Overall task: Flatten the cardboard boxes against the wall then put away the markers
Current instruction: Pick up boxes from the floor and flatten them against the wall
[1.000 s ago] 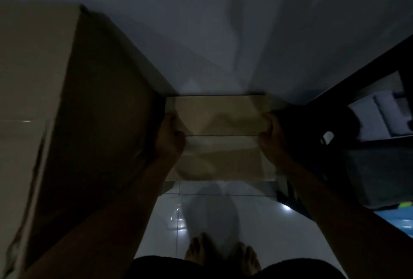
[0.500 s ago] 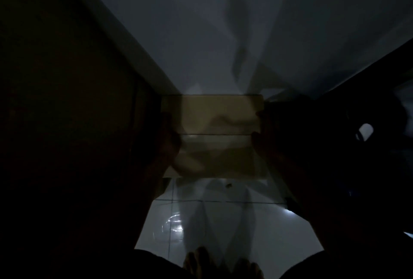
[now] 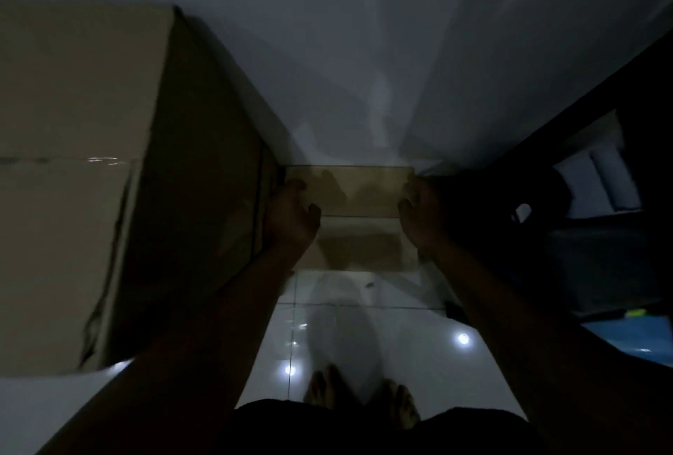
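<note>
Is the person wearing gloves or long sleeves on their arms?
No gloves. The left hand and right hand are bare, and both forearms are uncovered as far as the dim picture shows. No watch, ring or bracelet can be made out. The feet below are bare too.

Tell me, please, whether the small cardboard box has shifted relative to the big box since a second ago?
No. The small cardboard box still sits against the wall, right beside the big box, held between both hands.

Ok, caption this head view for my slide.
Both hands press a small brown cardboard box against the wall.
</note>
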